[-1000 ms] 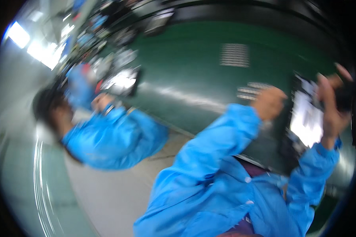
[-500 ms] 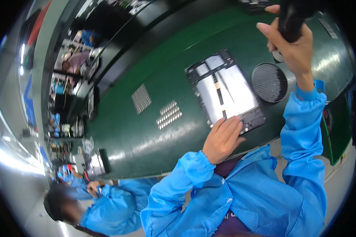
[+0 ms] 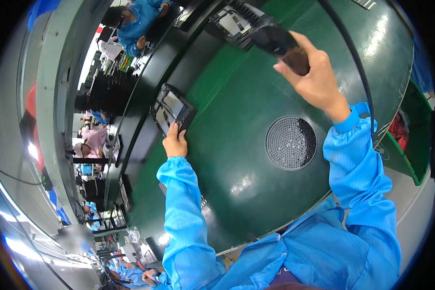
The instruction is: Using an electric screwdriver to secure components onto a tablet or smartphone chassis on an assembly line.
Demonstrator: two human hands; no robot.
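black framed panel (image 3: 173, 110) flat at green table's far edge; dark tool (image 3: 281, 43) raised, tilted.

Worktop (image 3: 246, 96): glossy dark green, with a black band along its far edge. Round tray (image 3: 291, 143): black, fine dotted grid pattern; rectangular frame (image 3: 173, 110): black with a pale grey panel. Sleeves (image 3: 183, 212): bright blue with faint stripes; tool (image 3: 280, 44) in the right hand (image 3: 316, 79): black, brown at the grip.

A round mesh tray (image 3: 290, 142) lies on the bench (image 3: 237, 179), right of the framed panel (image 3: 173, 109).
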